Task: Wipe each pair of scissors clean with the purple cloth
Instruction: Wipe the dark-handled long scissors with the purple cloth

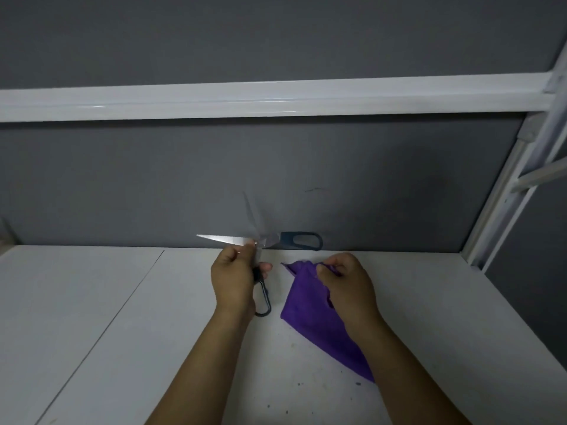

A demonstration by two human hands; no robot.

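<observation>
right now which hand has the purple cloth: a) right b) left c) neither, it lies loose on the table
a: the right hand pinches the cloth at its top edge, while the left hand holds the opened scissors.

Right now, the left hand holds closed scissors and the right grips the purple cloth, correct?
No: the scissors are open, blades spread, as the head view shows. The left hand holds them; the right hand grips the cloth.
</observation>
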